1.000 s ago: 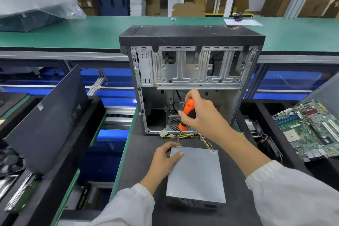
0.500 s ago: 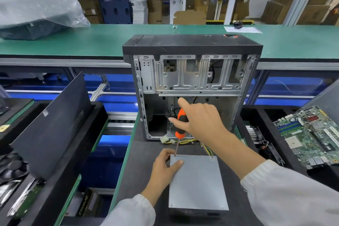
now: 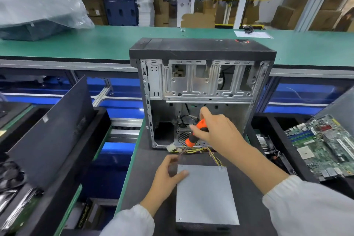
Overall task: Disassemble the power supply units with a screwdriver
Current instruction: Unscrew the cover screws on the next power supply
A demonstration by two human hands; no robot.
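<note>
A grey metal power supply unit [image 3: 206, 195] lies flat on the dark mat in front of me, its yellow cable bundle [image 3: 214, 156] running back toward the open computer case [image 3: 203, 90]. My left hand [image 3: 168, 175] holds the unit's far left corner, thumb on its top face. My right hand [image 3: 216, 130] grips an orange-and-black screwdriver [image 3: 196, 133], tilted down-left with its blurred shaft aimed near that corner. The tip is hidden by blur and my left fingers.
A black side panel [image 3: 51, 130] leans in the bin at left. A green motherboard [image 3: 325, 143] lies in the right bin, with a fan assembly [image 3: 272, 149] beside it. A green conveyor [image 3: 95, 44] runs behind the case, carrying a plastic-wrapped item [image 3: 38, 5].
The screwdriver has tilted from near upright to leaning down-left, and my right hand has shifted its hold on the handle. My left hand stays at the unit's corner.
</note>
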